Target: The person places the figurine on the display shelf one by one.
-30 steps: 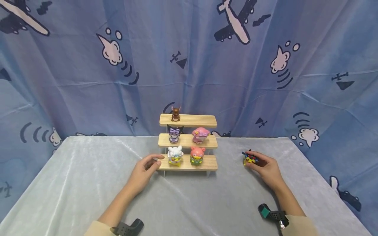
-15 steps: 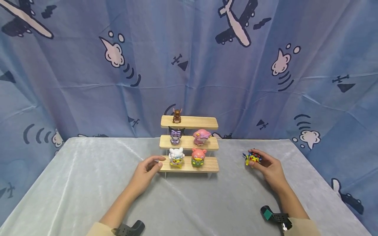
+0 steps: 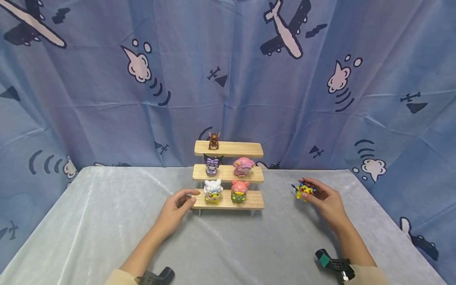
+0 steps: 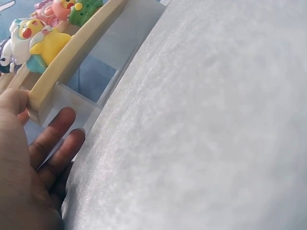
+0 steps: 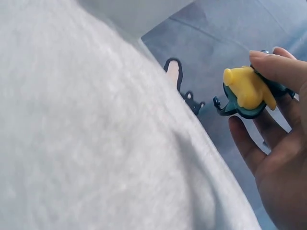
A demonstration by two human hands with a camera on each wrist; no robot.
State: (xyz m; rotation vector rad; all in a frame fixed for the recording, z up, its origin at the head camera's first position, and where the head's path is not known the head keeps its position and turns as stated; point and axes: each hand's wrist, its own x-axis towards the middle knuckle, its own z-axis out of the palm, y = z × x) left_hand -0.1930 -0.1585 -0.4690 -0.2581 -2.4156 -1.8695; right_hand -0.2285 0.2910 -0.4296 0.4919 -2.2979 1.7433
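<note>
My left hand pinches the left end of the lowest board on a three-tier wooden display stand; in the left wrist view the thumb lies at the board's corner. Off to the right, my right hand holds a small yellow figurine in a dark blue outfit between thumb and fingers. From the right wrist view, the figurine's yellow underside shows, raised over the cloth. A white-hooded figurine and a pink-and-green figurine stand on the bottom board.
On the middle board sit a purple-and-black figurine and a pink one. A brown eared figurine occupies the top board's left part. Pale cloth covers the table, with a blue patterned curtain behind.
The yellow figurine has turned in my right hand so its face shows more, and it has risen slightly. My left hand keeps its place at the stand. The head view has shifted a little.
</note>
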